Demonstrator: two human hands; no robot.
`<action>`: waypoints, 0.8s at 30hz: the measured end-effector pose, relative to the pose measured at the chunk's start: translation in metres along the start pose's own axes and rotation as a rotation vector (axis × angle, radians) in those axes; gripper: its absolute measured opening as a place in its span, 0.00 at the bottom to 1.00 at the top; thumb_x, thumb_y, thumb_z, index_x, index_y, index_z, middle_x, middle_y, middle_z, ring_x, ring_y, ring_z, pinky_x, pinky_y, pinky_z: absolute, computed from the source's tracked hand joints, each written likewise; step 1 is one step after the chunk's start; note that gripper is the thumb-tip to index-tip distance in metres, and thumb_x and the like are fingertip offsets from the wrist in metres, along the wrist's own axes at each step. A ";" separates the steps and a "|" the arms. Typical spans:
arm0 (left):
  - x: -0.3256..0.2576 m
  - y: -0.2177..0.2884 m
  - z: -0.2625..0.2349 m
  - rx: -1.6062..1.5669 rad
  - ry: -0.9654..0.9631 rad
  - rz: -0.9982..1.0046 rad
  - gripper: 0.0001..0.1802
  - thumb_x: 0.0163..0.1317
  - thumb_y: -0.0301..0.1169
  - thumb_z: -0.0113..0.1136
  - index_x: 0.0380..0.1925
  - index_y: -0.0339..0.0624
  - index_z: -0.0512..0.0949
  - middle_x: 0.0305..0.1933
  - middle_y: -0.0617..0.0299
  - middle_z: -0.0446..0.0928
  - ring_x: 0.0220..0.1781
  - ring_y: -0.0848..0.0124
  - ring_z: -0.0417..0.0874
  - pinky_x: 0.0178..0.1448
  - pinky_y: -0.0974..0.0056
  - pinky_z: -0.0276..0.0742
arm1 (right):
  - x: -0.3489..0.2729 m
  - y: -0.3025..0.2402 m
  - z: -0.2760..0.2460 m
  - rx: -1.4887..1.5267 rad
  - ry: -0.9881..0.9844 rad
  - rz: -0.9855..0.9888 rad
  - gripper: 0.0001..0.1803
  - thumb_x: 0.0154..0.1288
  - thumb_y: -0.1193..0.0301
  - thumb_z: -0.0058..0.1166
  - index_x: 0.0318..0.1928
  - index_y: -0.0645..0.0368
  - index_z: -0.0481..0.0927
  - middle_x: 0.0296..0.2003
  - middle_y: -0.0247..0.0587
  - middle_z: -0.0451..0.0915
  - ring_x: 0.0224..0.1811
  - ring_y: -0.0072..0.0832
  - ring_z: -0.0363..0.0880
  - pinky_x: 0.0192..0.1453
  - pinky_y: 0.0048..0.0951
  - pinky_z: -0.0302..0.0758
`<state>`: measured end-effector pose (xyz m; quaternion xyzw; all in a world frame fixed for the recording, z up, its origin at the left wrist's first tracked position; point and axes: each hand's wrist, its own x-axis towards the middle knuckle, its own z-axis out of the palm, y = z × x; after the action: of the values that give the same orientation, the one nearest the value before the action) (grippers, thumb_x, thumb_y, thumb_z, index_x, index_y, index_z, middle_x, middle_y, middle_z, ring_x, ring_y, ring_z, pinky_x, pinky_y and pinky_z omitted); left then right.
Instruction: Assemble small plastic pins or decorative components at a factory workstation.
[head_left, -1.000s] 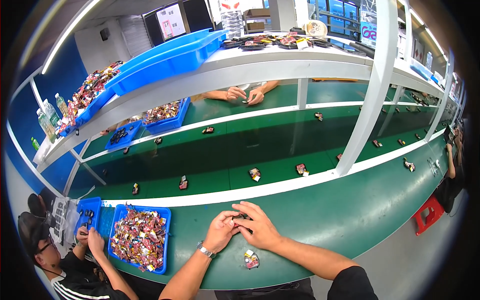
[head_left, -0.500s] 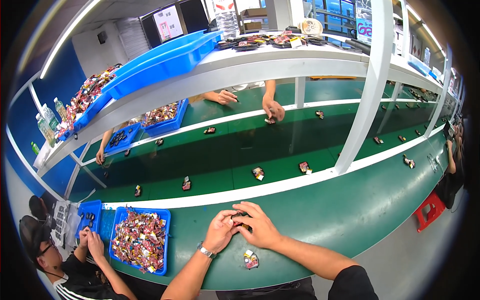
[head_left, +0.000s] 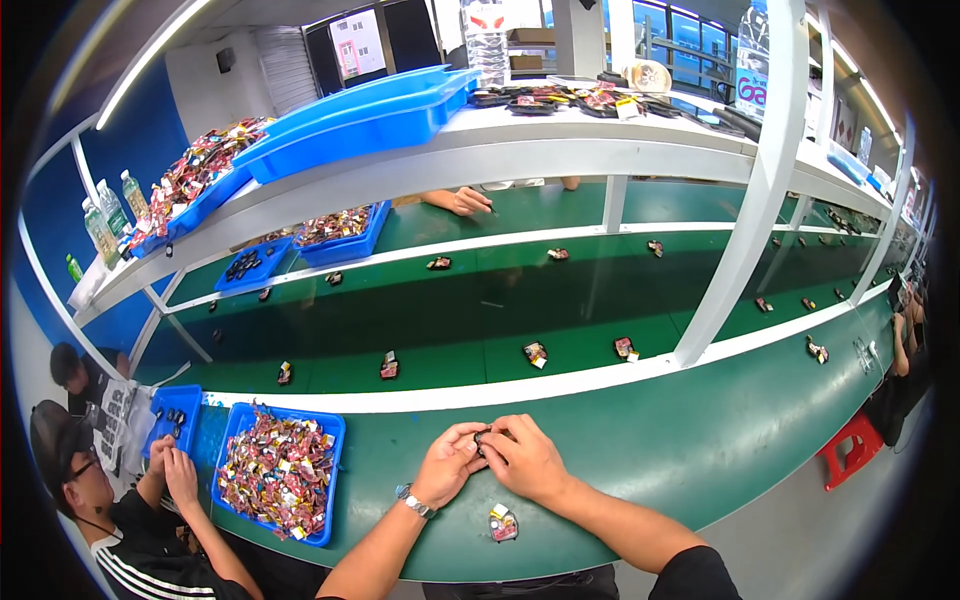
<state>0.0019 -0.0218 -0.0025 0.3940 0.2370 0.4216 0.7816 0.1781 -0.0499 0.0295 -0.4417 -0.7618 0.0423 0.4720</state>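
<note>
My left hand (head_left: 447, 468) and my right hand (head_left: 524, 460) meet above the green bench (head_left: 640, 455), both closed on a small black piece (head_left: 481, 443). Fingers cover most of this piece, so its exact kind is hidden. A wristwatch is on my left wrist. Just below my hands, a small black-edged assembly (head_left: 503, 524) with red and white-yellow parts lies on the bench, touched by neither hand. To the left stands a blue bin (head_left: 337, 470) heaped with red, white and yellow small parts (head_left: 277, 472).
A white rail (head_left: 450, 398) separates the bench from a green conveyor belt (head_left: 450, 350) carrying spaced-out small assemblies. A white post (head_left: 745, 190) rises at right. A co-worker (head_left: 75, 470) sits at left beside a small blue tray (head_left: 176, 410). Overhead, a shelf bears blue trays (head_left: 350, 125).
My right fingers have drawn in closer around the piece. Across the belt, a co-worker's hand has withdrawn, with an assembly lying there now. The view has shifted slightly.
</note>
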 end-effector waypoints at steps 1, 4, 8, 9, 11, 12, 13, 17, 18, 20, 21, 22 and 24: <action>0.000 0.000 0.000 0.005 0.001 -0.003 0.17 0.72 0.28 0.52 0.58 0.38 0.68 0.53 0.59 0.78 0.57 0.69 0.79 0.63 0.57 0.76 | 0.001 -0.003 -0.001 -0.002 -0.004 0.021 0.09 0.52 0.77 0.65 0.36 0.58 0.83 0.39 0.38 0.77 0.41 0.34 0.77 0.39 0.32 0.80; 0.000 0.000 0.000 0.019 0.000 -0.013 0.17 0.72 0.27 0.52 0.58 0.39 0.68 0.55 0.59 0.77 0.57 0.69 0.79 0.63 0.58 0.76 | -0.001 -0.005 -0.001 -0.090 -0.067 0.009 0.10 0.53 0.77 0.61 0.38 0.58 0.81 0.39 0.38 0.75 0.42 0.35 0.76 0.40 0.33 0.80; 0.000 0.000 -0.001 0.031 0.005 -0.017 0.17 0.72 0.27 0.52 0.59 0.39 0.69 0.55 0.59 0.77 0.58 0.69 0.79 0.63 0.58 0.76 | -0.003 -0.007 0.002 -0.170 -0.098 0.023 0.10 0.53 0.76 0.63 0.38 0.58 0.83 0.39 0.37 0.77 0.41 0.35 0.77 0.41 0.32 0.80; 0.000 -0.001 -0.002 0.042 0.002 -0.017 0.16 0.73 0.27 0.50 0.59 0.38 0.68 0.57 0.58 0.77 0.59 0.69 0.78 0.64 0.59 0.76 | -0.003 -0.005 0.002 -0.163 -0.085 0.002 0.11 0.52 0.77 0.62 0.39 0.58 0.82 0.39 0.37 0.77 0.42 0.35 0.77 0.41 0.32 0.80; -0.001 -0.001 -0.002 0.052 -0.001 -0.016 0.16 0.74 0.27 0.48 0.60 0.37 0.67 0.58 0.57 0.76 0.59 0.69 0.78 0.64 0.59 0.75 | -0.004 -0.002 0.003 -0.154 -0.072 -0.019 0.12 0.52 0.78 0.60 0.40 0.58 0.81 0.40 0.37 0.76 0.42 0.35 0.77 0.42 0.32 0.81; -0.001 0.000 -0.001 0.052 -0.003 -0.016 0.16 0.74 0.27 0.47 0.60 0.37 0.67 0.58 0.58 0.76 0.60 0.69 0.78 0.64 0.60 0.75 | -0.004 0.000 0.003 -0.136 -0.048 -0.034 0.11 0.52 0.78 0.61 0.39 0.58 0.81 0.39 0.36 0.77 0.42 0.34 0.77 0.41 0.32 0.81; -0.001 0.000 0.000 0.051 -0.005 -0.015 0.16 0.74 0.27 0.47 0.60 0.38 0.67 0.59 0.58 0.76 0.60 0.69 0.78 0.64 0.60 0.75 | -0.004 0.002 0.003 -0.117 -0.024 -0.048 0.11 0.52 0.78 0.61 0.38 0.58 0.82 0.39 0.36 0.77 0.41 0.34 0.77 0.41 0.32 0.81; 0.000 0.000 -0.002 0.046 -0.010 -0.007 0.16 0.74 0.26 0.47 0.60 0.38 0.67 0.59 0.58 0.76 0.60 0.69 0.77 0.65 0.60 0.75 | -0.003 0.003 0.005 -0.084 0.012 -0.056 0.09 0.51 0.78 0.62 0.36 0.58 0.82 0.38 0.35 0.78 0.41 0.33 0.78 0.40 0.31 0.80; 0.000 0.000 -0.001 0.046 0.005 -0.012 0.16 0.73 0.27 0.49 0.59 0.39 0.68 0.58 0.58 0.76 0.60 0.69 0.78 0.64 0.59 0.75 | -0.004 0.005 0.007 -0.074 0.008 -0.046 0.10 0.51 0.78 0.64 0.36 0.57 0.82 0.37 0.36 0.77 0.41 0.34 0.78 0.41 0.31 0.80; 0.000 0.001 0.001 0.045 0.020 -0.017 0.17 0.72 0.28 0.52 0.59 0.39 0.68 0.57 0.58 0.77 0.59 0.68 0.78 0.64 0.57 0.76 | -0.007 0.006 0.008 -0.065 0.003 -0.035 0.10 0.51 0.78 0.66 0.36 0.57 0.83 0.37 0.37 0.77 0.41 0.35 0.78 0.43 0.32 0.79; 0.000 0.002 0.002 0.040 0.019 -0.019 0.16 0.72 0.28 0.52 0.58 0.39 0.68 0.58 0.58 0.76 0.60 0.68 0.78 0.64 0.57 0.76 | -0.007 0.006 0.009 -0.063 0.011 -0.044 0.10 0.50 0.78 0.66 0.35 0.57 0.82 0.37 0.37 0.77 0.41 0.35 0.78 0.42 0.32 0.79; 0.000 0.003 0.003 0.034 0.018 -0.020 0.16 0.72 0.28 0.52 0.58 0.39 0.69 0.58 0.57 0.76 0.60 0.67 0.77 0.65 0.57 0.75 | -0.008 0.006 0.009 -0.062 0.019 -0.054 0.10 0.50 0.78 0.66 0.35 0.57 0.82 0.36 0.37 0.77 0.41 0.35 0.78 0.42 0.32 0.79; 0.000 0.003 0.001 0.033 0.012 -0.026 0.16 0.73 0.27 0.50 0.59 0.38 0.68 0.61 0.56 0.74 0.61 0.67 0.77 0.65 0.58 0.75 | -0.009 0.007 0.009 -0.079 0.016 -0.076 0.10 0.50 0.78 0.66 0.35 0.58 0.82 0.36 0.37 0.77 0.41 0.35 0.78 0.42 0.32 0.79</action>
<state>0.0012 -0.0208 0.0000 0.4013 0.2535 0.4097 0.7790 0.1775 -0.0483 0.0152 -0.4312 -0.7751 -0.0094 0.4617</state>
